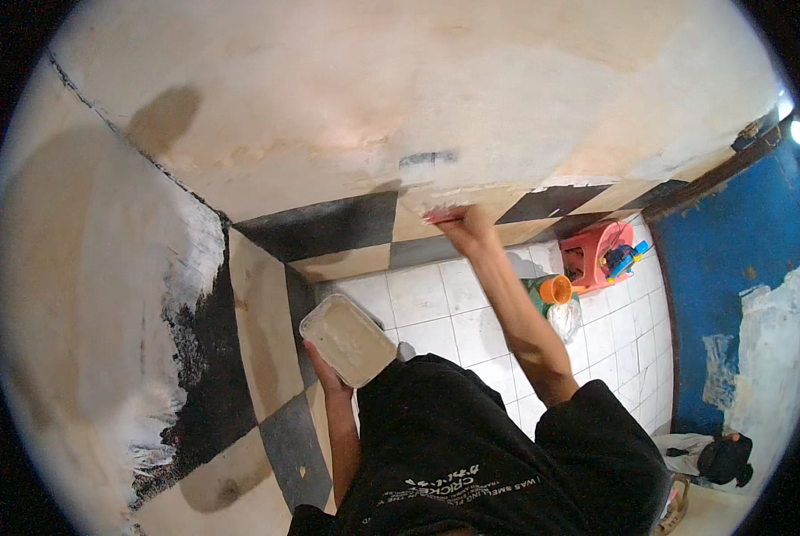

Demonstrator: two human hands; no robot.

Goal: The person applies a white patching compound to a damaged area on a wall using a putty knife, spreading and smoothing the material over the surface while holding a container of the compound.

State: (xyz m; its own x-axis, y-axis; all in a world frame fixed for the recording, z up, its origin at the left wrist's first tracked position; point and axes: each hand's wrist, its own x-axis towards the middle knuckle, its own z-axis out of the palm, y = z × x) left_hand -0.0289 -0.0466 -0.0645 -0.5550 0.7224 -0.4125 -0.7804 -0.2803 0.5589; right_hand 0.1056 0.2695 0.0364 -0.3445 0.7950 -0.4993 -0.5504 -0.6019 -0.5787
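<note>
My left hand [327, 368] is closed round the side of a rectangular plastic tub [392, 355], held near my waist. Off-white paste [351, 339] covers the inside of the tub. My right hand [468, 230] reaches forward to the wall, its fingers closed on a small red flat tool [442, 215]. This tool lies against a cream square of the checkered wall band [337, 219], where the patchy cream wall [328, 107] meets it. Its working edge is too small to make out. A grey smear [427, 159] marks the wall just above my right hand.
A pink plastic stool [597, 255] with blue items on it stands by the wall at right. Beside it are an orange cup [555, 289] and a clear plastic bag [564, 320] on white floor tiles [427, 304]. A blue wall [704, 268] bounds the right, a partly whitened wall [105, 268] the left.
</note>
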